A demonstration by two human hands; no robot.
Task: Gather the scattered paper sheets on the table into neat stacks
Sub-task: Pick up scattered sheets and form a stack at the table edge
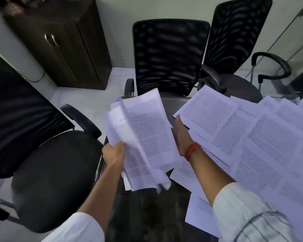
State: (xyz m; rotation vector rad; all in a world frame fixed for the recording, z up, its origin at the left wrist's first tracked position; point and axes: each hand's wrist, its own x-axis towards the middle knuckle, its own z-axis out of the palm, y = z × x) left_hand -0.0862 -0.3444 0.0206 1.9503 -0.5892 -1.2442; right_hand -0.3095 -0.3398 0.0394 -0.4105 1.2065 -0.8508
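Note:
My left hand point(114, 153) grips a loose bundle of printed paper sheets point(143, 137) by its left edge, lifted above the dark table point(147, 212). The bundle is uneven and its sheets fan out. My right hand point(181, 135), with red thread at the wrist, has straight fingers and lies along the bundle's right edge, next to a printed sheet point(206, 110) lying on the table. Several more scattered sheets point(262, 147) overlap across the right half of the table. One sheet point(198, 210) lies near the front edge under my right forearm.
Black mesh office chairs stand round the table: one at left point(33, 145), one behind the far edge point(170, 56), one at back right point(238, 41). A dark wooden cabinet point(59, 44) stands by the far wall.

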